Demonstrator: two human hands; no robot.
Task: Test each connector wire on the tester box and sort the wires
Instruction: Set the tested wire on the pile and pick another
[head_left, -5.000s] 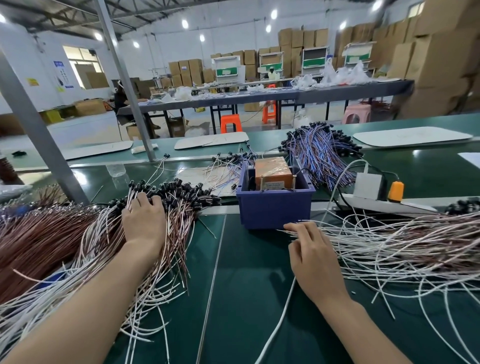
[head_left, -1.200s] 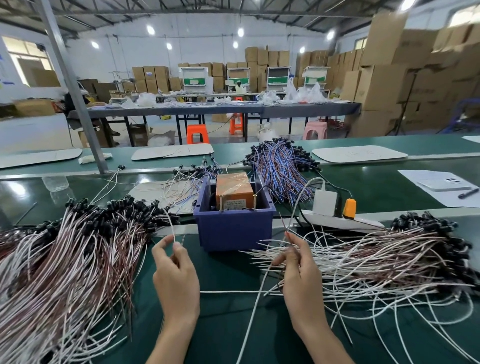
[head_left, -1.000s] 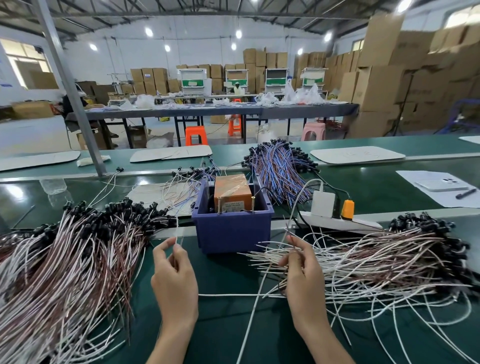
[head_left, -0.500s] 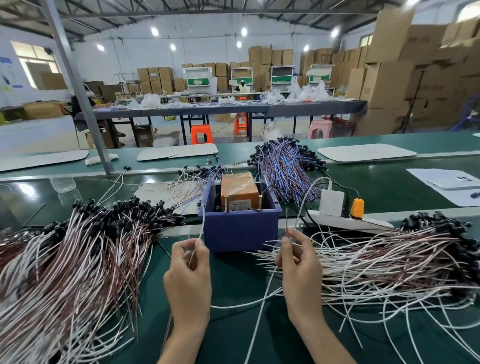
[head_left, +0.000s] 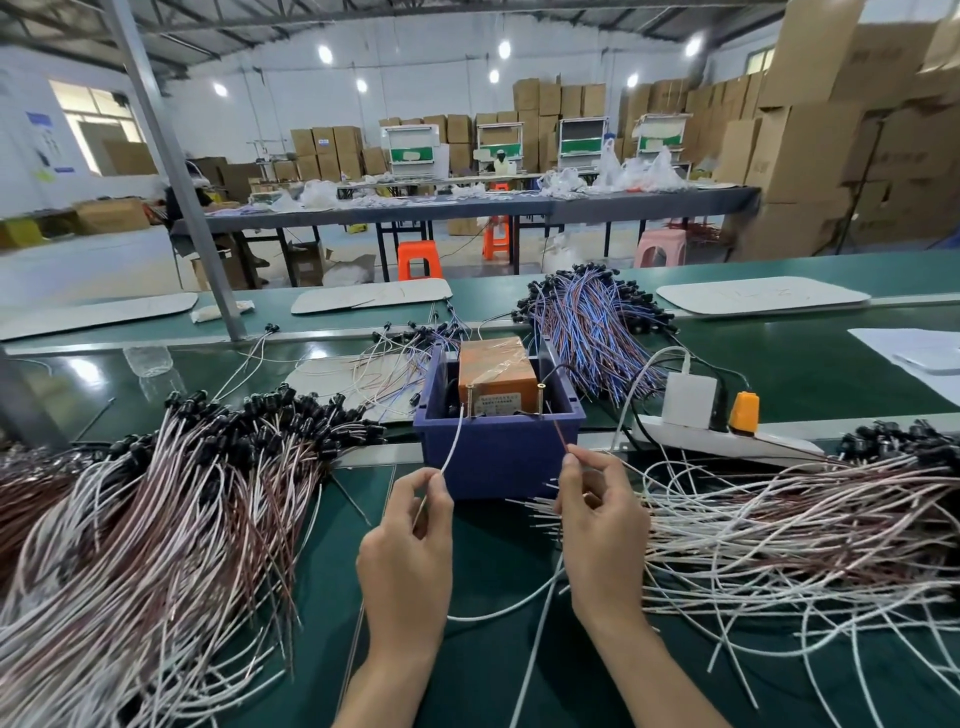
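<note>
Head view: left grip (head_left: 408, 551) pinches white wire (head_left: 453, 441), right grip (head_left: 602, 530) pinches brown wire (head_left: 561, 435); tester box (head_left: 496, 371) label illegible.

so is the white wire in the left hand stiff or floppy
Probably springy rather than limp: above the left hand the white wire stands on its own toward the bin, only gently bowed. Lower down a white run lies in a loose curve, so longer lengths likely droop. It's thin, so probably light.

Green bench (head_left: 498, 540) with left wire heap (head_left: 156, 519), right wire heap (head_left: 789, 525), blue bin (head_left: 493, 462) between, white power strip (head_left: 727, 444).
</note>
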